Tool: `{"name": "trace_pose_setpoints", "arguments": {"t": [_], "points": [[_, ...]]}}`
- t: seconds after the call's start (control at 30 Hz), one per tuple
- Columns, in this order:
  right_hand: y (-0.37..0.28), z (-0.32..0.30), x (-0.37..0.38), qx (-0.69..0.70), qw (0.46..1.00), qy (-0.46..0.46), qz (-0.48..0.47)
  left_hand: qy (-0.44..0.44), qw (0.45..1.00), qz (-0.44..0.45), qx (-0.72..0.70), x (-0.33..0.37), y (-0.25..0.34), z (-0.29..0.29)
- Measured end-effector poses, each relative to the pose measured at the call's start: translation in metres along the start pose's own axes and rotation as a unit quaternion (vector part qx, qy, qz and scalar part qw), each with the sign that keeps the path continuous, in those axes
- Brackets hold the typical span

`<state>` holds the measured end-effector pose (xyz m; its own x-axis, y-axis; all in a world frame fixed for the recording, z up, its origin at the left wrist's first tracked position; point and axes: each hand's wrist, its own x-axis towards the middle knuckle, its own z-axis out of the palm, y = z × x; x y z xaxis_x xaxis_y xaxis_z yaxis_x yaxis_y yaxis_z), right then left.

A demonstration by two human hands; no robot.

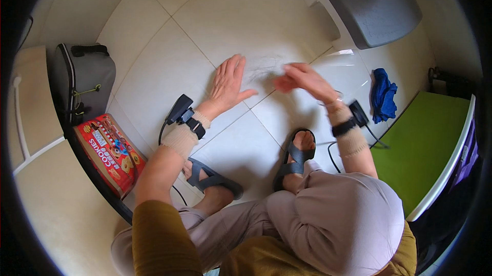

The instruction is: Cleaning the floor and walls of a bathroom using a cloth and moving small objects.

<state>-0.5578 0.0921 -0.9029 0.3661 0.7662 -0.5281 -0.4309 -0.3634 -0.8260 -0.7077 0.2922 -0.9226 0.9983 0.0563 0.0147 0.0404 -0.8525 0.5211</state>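
A small patch of thin dark strands (262, 66), looking like loose hair, lies on the pale floor tiles between my hands. To its left, my left hand (227, 83) is open over the floor, fingers straight and thumb held apart, with nothing in it. I cannot tell whether its edge touches the tile. Just right of the strands is my right hand (306, 82), its fingers bent inward. Motion smears those fingertips, so whether they pinch anything does not show.
A grey-topped step stool (374, 12) stands at the far right, with a crumpled blue cloth (383, 96) nearer. A green-topped surface (428, 148) is at right. On the left are a grey bag (87, 78) and a red cookie package (110, 150). My sandalled feet (210, 181) are close below.
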Motion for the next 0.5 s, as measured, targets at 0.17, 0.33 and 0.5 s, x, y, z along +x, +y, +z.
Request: {"name": "trace_pose_setpoints", "arguments": {"t": [0.17,0.33,0.5], "points": [[0.028,-0.076,-0.101,-0.127,0.967,0.023,0.218,-0.102,0.99,-0.016,0.101,-0.031,-0.021,-0.009],[0.052,-0.052,-0.087,-0.164,0.957,0.131,0.197,-0.075,0.989,-0.019,0.13,-0.019,-0.002,0.011],[0.028,-0.001,0.005,-0.247,0.963,0.107,0.006,0.024,0.994,0.052,0.096,0.008,0.017,0.051]]}}
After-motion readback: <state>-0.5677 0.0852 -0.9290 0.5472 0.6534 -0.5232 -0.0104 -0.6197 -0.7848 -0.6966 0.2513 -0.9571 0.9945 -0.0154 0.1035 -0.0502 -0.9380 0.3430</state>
